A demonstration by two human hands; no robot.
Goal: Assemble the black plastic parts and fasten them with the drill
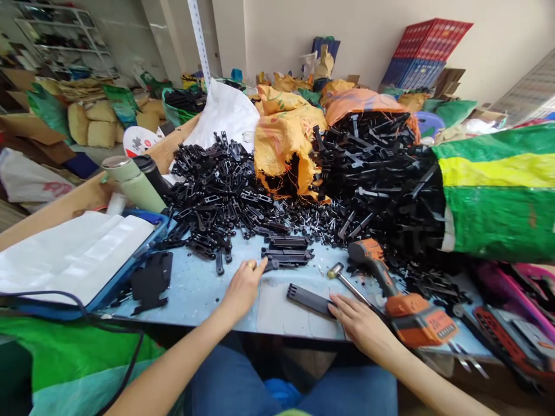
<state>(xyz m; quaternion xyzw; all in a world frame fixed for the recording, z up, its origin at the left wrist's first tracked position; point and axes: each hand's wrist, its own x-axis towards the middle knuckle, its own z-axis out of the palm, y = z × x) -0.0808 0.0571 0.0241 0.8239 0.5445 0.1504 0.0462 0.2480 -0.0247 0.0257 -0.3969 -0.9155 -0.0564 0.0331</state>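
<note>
My left hand (241,290) reaches over the blue worktop, its thumb and index finger closed on the end of a small black plastic part (272,265). Just beyond it, several long black plastic pieces (288,255) lie side by side in a short stack. My right hand (363,325) has its fingers over the near end of a long black plastic bar (309,300), with the thumb hidden. That bar's slotted far end points left over a pale mat (277,312). A small hammer (347,282) lies just beyond my right hand.
An orange cordless drill (403,306) stands at the right, near another power tool (507,335). Heaped black parts (217,190) and sacks (498,190) fill the back. At left are a blue tray (162,228), a black plate-like part (151,280) and a green bottle (139,185).
</note>
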